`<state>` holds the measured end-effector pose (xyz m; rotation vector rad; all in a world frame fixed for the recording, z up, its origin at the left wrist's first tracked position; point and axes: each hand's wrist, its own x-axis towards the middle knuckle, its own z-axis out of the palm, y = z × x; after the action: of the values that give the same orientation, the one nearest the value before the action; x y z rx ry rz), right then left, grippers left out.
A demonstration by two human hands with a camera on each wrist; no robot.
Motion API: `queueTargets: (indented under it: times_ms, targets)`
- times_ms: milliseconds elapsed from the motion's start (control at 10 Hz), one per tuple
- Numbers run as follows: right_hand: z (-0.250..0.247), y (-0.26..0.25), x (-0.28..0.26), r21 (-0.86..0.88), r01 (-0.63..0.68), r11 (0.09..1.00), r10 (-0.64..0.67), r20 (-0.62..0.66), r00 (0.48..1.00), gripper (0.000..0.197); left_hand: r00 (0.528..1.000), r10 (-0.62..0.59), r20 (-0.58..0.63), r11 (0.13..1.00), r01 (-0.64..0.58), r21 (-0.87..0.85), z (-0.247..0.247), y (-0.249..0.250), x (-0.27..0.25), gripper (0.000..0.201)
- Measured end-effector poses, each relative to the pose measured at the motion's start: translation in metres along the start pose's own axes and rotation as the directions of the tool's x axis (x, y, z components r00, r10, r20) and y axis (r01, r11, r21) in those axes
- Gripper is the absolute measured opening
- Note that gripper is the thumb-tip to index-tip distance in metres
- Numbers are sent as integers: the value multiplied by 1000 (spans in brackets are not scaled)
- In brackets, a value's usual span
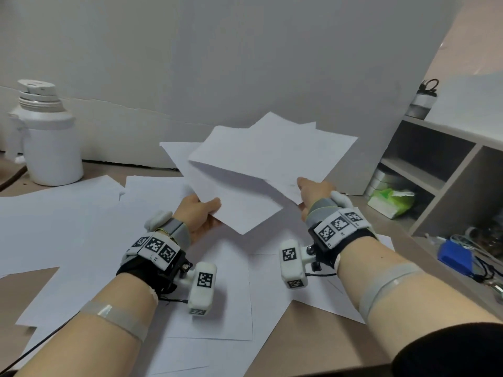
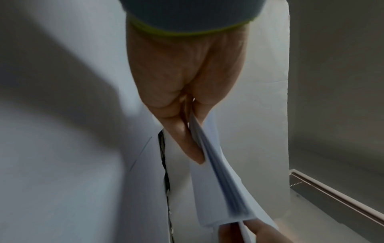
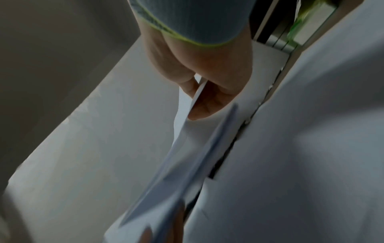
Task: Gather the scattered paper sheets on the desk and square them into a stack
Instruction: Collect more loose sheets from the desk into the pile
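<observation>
A loose, uneven bunch of white paper sheets (image 1: 261,164) is held in the air above the desk, corners fanned out. My left hand (image 1: 202,213) pinches its near left corner, thumb on top. My right hand (image 1: 310,193) pinches the near right edge. In the left wrist view the left hand (image 2: 187,125) clamps the bunch of sheets (image 2: 220,177) seen edge-on. In the right wrist view the right hand (image 3: 207,95) pinches the sheets (image 3: 182,148). Several more white sheets (image 1: 81,219) lie scattered flat over the brown desk (image 1: 313,346).
A white jug (image 1: 46,137) with a lid stands at the back left. A grey partition (image 1: 217,63) closes the back. A shelf unit (image 1: 441,170) on the right holds a green packet (image 1: 389,202), a blue object (image 1: 454,257) and cables.
</observation>
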<state>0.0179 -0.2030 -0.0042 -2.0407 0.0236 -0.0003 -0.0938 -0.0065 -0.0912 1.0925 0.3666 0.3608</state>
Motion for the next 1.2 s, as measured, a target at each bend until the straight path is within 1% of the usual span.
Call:
queueTargets:
  times_ms: [100, 200, 300, 400, 500, 600, 700, 800, 900, 1000, 1100, 1200]
  targets:
    - [20, 8, -13, -141, -3, 990, 8, 36, 999, 47, 997, 24, 76, 1000, -23, -17, 8, -4, -5, 17]
    - [38, 18, -19, 226, -97, 969, 77, 96, 992, 46, 994, 54, 92, 998, -52, -19, 10, -7, -5, 26]
    - [46, 24, -26, 244, -114, 963, 92, 99, 991, 27, 993, 77, 94, 997, -77, 1, 13, -7, -7, 31]
    - [48, 28, -33, 181, -96, 979, 80, 92, 993, 13, 993, 91, 73, 995, -93, 23, 15, -7, -9, 35]
    - [49, 33, -40, 174, -89, 981, 60, 167, 984, 13, 996, 77, 34, 996, -79, 36, 18, -10, -9, 32]
    - [53, 39, -40, 201, -85, 976, 38, 224, 974, 42, 998, 54, 17, 996, -55, 72, 17, -13, -6, 33]
    - [56, 45, -37, 189, -72, 979, 19, 266, 964, 57, 998, 62, -18, 990, -59, 129, 16, -11, -8, 27]
    - [52, 45, -43, 214, -97, 972, 25, 317, 948, 52, 988, 40, -151, 981, -11, 194, 18, -11, -8, 15]
    - [38, 46, -44, 211, -109, 971, 26, 362, 932, 26, 922, 21, -386, 923, 131, 362, 15, -10, 1, 15]
    - [6, 56, -33, 161, -176, 971, 120, 307, 944, 15, 911, 28, -411, 831, 208, 516, 7, -10, 5, 8]
    - [-32, 70, -19, 92, -247, 965, 226, 194, 955, 13, 923, 10, -384, 814, 216, 540, -3, -16, 16, 39]
    - [-74, 87, -8, -29, -245, 969, 246, 96, 964, 36, 914, 11, -405, 819, 224, 528, 13, -7, -2, 44]
